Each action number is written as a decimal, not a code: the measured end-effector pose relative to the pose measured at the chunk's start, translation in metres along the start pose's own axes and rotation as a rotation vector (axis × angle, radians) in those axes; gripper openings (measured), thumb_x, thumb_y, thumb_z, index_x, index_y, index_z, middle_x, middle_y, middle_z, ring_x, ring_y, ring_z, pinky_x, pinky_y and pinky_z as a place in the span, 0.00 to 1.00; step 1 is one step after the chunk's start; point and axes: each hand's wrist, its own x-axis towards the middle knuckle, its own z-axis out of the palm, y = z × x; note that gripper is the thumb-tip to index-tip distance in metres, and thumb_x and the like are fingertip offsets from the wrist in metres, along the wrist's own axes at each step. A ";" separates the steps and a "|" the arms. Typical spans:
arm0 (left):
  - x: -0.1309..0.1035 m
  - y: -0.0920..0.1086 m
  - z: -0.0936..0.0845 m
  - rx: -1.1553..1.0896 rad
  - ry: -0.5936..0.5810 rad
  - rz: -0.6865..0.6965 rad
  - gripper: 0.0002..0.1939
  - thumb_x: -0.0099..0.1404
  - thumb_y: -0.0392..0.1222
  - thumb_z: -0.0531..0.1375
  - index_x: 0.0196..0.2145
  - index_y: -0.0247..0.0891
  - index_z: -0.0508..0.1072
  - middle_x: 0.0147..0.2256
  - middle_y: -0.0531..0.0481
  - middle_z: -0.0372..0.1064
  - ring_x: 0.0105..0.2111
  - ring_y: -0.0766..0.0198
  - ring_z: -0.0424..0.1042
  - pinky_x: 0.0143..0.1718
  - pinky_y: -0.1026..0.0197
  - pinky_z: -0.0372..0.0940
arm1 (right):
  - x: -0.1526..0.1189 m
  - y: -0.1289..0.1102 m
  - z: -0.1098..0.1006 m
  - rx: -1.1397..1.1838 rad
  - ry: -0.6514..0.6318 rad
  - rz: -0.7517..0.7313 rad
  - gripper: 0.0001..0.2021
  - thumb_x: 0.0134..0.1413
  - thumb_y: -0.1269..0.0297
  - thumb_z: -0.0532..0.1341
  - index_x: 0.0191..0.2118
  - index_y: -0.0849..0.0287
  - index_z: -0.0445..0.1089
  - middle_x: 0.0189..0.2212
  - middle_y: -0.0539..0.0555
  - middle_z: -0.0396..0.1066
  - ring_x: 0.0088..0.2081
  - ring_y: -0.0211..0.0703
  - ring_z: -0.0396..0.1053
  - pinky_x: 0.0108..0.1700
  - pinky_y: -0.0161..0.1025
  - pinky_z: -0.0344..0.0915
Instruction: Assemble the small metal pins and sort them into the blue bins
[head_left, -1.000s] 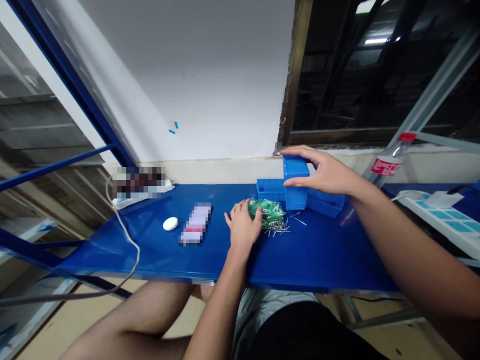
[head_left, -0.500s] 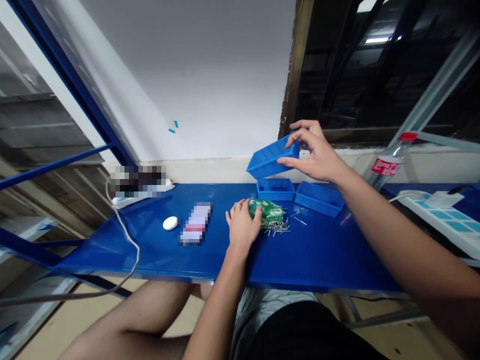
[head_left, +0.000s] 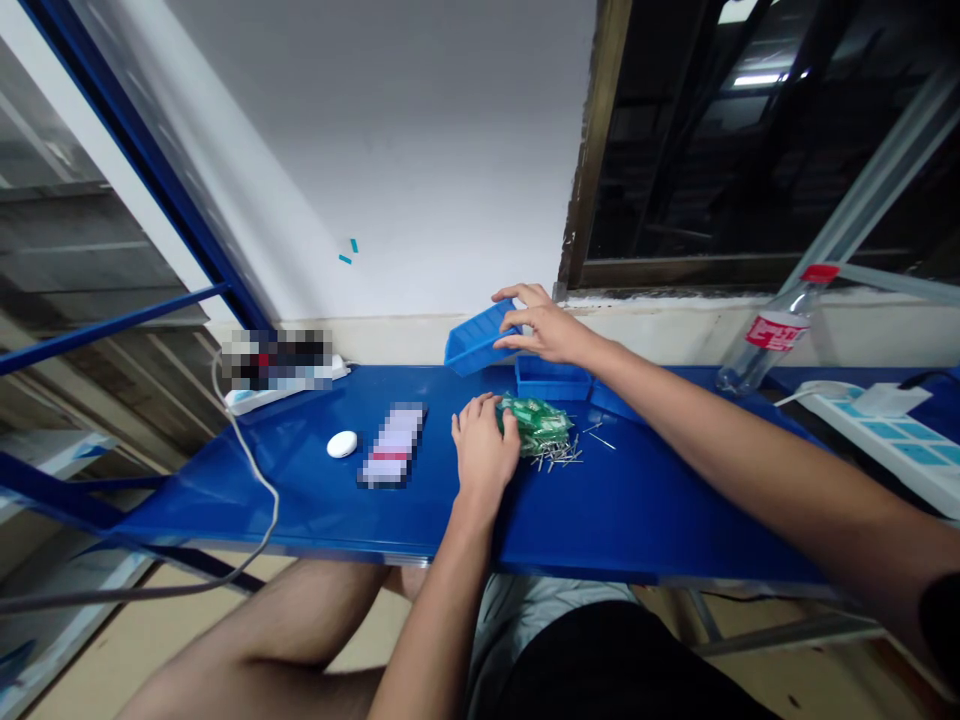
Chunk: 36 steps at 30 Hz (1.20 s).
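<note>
My right hand [head_left: 551, 328] grips a blue plastic bin [head_left: 478, 338] by its right end, thumb below and fingers above. The bin hangs tilted above the back of the table, near the wall. Lower down, my left hand [head_left: 484, 440] rests at the left side of a crumpled green plastic bag [head_left: 541, 425], its thumb and fingers closed on the edge. Thin silver metal pins [head_left: 556, 458], like rivets or nails, lie in a loose heap at the bag's front. Behind the bag stands a second blue bin [head_left: 553, 382]; a third blue bin [head_left: 613, 400] is mostly hidden by my right forearm.
On the blue table [head_left: 600, 520], a white round object [head_left: 342, 444] and a blurred phone-like item [head_left: 394, 445] lie left. A power strip [head_left: 289, 388] is at the back left. A bottle with a red cap [head_left: 776, 330] and another power strip [head_left: 900, 440] stand right.
My right hand has carried the blue bin leftward and slightly down, and my forearm now covers much of the third bin. My left hand stays at the green bag.
</note>
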 end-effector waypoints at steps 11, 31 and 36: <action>0.000 0.001 -0.001 0.061 -0.048 0.046 0.16 0.74 0.45 0.54 0.53 0.40 0.75 0.55 0.39 0.74 0.58 0.46 0.70 0.66 0.42 0.58 | 0.002 0.034 0.047 0.045 -0.253 -0.019 0.07 0.60 0.59 0.69 0.39 0.56 0.80 0.61 0.60 0.67 0.61 0.57 0.67 0.67 0.54 0.62; 0.008 0.000 0.002 0.280 -0.143 0.075 0.26 0.77 0.59 0.51 0.60 0.42 0.72 0.65 0.39 0.67 0.67 0.44 0.61 0.69 0.34 0.50 | -0.026 0.038 0.085 -0.322 -0.245 0.048 0.11 0.69 0.60 0.61 0.47 0.57 0.81 0.56 0.61 0.73 0.53 0.54 0.73 0.59 0.47 0.65; 0.006 0.000 0.000 0.266 -0.189 0.065 0.29 0.77 0.62 0.47 0.58 0.39 0.74 0.57 0.38 0.75 0.60 0.46 0.70 0.68 0.35 0.51 | -0.025 0.039 0.091 -0.356 -0.300 0.061 0.09 0.68 0.64 0.62 0.46 0.59 0.81 0.54 0.62 0.73 0.51 0.54 0.73 0.59 0.48 0.64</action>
